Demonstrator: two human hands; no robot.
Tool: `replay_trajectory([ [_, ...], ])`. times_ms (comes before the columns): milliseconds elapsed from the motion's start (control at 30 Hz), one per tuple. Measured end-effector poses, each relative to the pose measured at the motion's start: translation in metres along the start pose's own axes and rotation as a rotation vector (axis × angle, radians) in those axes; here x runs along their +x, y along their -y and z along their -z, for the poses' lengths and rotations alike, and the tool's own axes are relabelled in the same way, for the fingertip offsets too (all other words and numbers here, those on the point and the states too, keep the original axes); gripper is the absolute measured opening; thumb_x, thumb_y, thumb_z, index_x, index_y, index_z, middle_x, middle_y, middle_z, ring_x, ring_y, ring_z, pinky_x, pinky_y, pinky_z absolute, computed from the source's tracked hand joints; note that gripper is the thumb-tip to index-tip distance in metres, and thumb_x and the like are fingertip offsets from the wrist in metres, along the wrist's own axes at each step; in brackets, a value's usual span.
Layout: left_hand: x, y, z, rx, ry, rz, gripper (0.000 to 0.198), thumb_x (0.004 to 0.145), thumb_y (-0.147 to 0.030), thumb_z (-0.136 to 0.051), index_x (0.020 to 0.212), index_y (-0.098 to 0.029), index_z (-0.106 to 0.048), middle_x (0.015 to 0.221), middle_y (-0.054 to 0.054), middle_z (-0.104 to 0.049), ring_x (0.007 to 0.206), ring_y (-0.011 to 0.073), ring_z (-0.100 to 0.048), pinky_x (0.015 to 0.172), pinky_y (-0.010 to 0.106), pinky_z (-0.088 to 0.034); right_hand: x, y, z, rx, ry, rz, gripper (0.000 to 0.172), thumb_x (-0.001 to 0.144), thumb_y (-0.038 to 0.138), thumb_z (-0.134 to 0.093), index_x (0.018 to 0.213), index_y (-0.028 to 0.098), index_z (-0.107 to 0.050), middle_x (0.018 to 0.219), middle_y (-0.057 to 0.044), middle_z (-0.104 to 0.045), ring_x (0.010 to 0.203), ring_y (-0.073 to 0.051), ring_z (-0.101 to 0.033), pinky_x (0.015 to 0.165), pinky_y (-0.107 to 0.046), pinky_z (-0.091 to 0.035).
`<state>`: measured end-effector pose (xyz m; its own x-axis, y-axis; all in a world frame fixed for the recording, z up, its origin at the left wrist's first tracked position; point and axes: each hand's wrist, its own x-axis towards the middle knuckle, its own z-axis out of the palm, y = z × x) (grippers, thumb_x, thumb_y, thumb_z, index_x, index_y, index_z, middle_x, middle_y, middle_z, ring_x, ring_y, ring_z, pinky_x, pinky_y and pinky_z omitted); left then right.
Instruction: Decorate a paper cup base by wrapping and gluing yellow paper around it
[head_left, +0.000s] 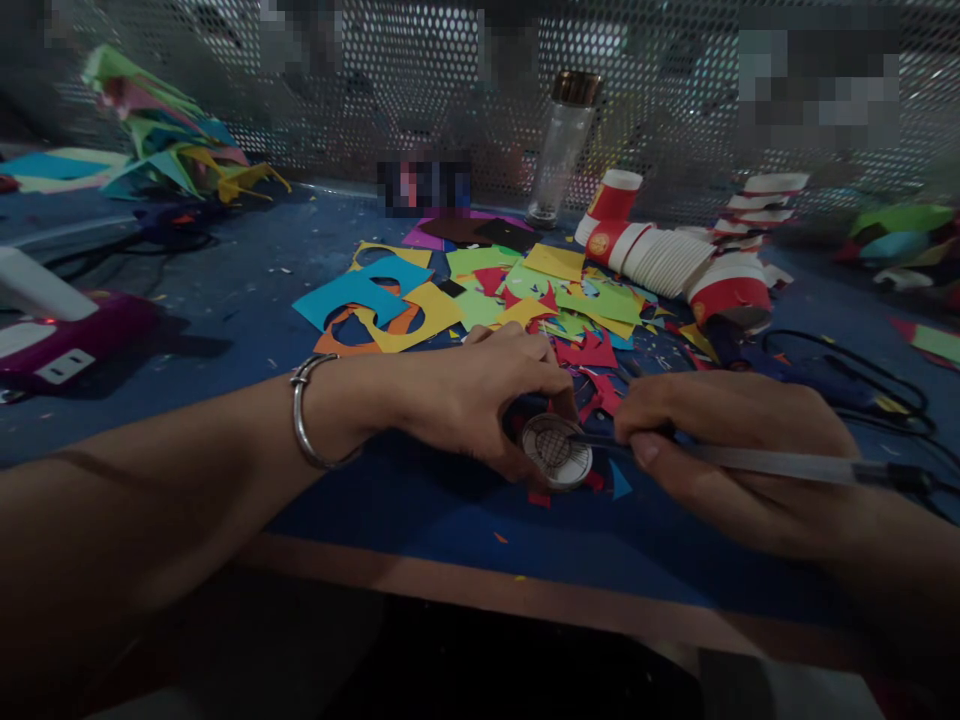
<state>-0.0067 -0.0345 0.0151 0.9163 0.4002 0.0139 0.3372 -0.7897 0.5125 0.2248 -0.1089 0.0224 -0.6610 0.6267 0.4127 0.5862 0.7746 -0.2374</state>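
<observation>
My left hand (pixel 480 395), with a metal bangle at the wrist, is closed round a small paper cup (pixel 556 452) lying on its side, its round base turned toward me. My right hand (pixel 720 440) is closed on a thin grey tool (pixel 780 463) whose tip rests on the cup's base. Both hands hover just above the blue table (pixel 420 510), close to its front edge. Small red and blue paper scraps lie under the cup.
Coloured paper sheets and offcuts (pixel 480 295) litter the table behind the hands. A stack of red-and-white paper cups (pixel 675 260) lies at the right, a clear bottle (pixel 562 150) stands at the back, black cables (pixel 847 375) run right, a purple device (pixel 67 335) sits left.
</observation>
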Motion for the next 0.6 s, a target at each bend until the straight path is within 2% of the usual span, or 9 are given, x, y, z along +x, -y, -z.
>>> replay_trajectory([
  [267,0.0008,-0.0010,0.0003,-0.015,0.019,0.022,0.049,0.074,-0.043,-0.089,0.115,-0.023,-0.073,0.114,0.007,-0.060,0.113,0.0287,-0.051,0.094,0.037,-0.038,-0.0068,0.0005,-0.0028,0.039,-0.025,0.004,0.017,0.089,0.014,-0.048,0.080,0.026,-0.055,0.063,0.003,-0.062,0.051,-0.014,-0.055,0.052,-0.028,-0.042],
  [433,0.0004,-0.0014,-0.0005,-0.025,0.007,0.039,0.048,0.074,-0.046,-0.089,0.114,-0.024,-0.072,0.113,0.007,-0.059,0.114,0.0293,-0.050,0.093,0.037,-0.040,-0.0053,0.0038,-0.0020,0.056,-0.026,0.002,0.017,0.089,0.013,-0.049,0.080,0.025,-0.059,0.064,0.002,-0.065,0.051,-0.014,-0.057,0.052,-0.028,-0.042],
  [600,0.0006,-0.0010,-0.0006,-0.022,0.007,0.041,0.049,0.074,-0.048,-0.088,0.114,-0.024,-0.072,0.114,0.007,-0.059,0.113,0.0290,-0.050,0.092,0.037,-0.040,-0.0028,0.0064,-0.0013,0.124,-0.014,-0.019,0.016,0.087,0.014,-0.050,0.079,0.025,-0.058,0.060,0.003,-0.063,0.047,-0.013,-0.053,0.049,-0.027,-0.041],
])
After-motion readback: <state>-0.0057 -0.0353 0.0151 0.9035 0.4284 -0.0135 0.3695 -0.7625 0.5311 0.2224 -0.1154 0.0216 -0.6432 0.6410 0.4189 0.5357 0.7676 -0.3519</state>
